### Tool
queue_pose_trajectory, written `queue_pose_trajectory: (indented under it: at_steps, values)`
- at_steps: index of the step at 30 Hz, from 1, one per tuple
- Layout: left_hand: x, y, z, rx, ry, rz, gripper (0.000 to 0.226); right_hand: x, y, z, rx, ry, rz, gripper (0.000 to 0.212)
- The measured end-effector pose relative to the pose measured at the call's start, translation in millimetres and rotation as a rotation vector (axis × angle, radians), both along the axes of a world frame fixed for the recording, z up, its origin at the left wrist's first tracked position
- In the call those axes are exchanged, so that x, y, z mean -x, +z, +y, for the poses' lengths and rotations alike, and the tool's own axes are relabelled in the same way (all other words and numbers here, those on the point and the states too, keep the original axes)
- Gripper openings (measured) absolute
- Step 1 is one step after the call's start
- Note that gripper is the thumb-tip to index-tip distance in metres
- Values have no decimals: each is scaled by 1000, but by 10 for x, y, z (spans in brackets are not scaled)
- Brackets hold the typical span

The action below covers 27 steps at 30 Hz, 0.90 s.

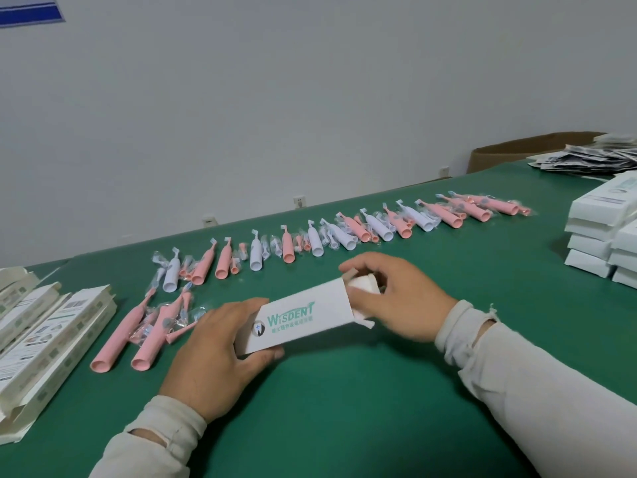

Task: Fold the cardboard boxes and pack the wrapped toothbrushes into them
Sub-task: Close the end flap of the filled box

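A white cardboard box (303, 315) with green lettering lies across the middle of the green table (344, 391). My left hand (220, 353) grips its left end, thumb under and fingers over. My right hand (396, 298) is at its open right end, fingers curled round a white toothbrush (362, 281) whose base sticks out of the box. A long row of wrapped pink and white toothbrushes (344, 232) runs diagonally behind the box. Two larger pink toothbrushes (138, 332) lie at the left.
Flat unfolded boxes (44, 336) are stacked at the left edge. Folded white boxes (606, 236) are piled at the right. A heap of printed leaflets (593, 157) and a brown carton (510, 150) sit at the far right, against the white wall.
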<state>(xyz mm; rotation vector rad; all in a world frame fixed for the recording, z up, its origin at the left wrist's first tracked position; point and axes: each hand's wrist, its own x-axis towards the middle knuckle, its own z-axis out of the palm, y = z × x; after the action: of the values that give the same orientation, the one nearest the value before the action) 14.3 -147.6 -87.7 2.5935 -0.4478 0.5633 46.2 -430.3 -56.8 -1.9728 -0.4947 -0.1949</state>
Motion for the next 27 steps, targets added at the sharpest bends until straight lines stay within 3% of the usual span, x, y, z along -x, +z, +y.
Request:
queue_pose_trajectory:
  at_steps: [3, 7, 10, 16, 23, 27]
  values:
    - [-23, -9, 83, 58, 49, 2, 57, 15, 85, -99, -63, 70, -31, 38]
    - [-21, -11, 103, 69, 79, -1, 55, 79, 97, -148, 227, 136, -115, 63]
    - [-16, 4, 86, 67, 67, 20, 58, 77, 86, -144, 271, 139, -161, 70]
    - [11, 19, 50, 53, 50, 15, 55, 61, 31, -98, 49, 66, -199, 40]
    - [8, 15, 18, 62, 49, 24, 57, 57, -8, -16, -120, 11, -135, 22]
    - [3, 11, 23, 73, 54, 25, 56, 85, 9, -3, -105, 19, -176, 17]
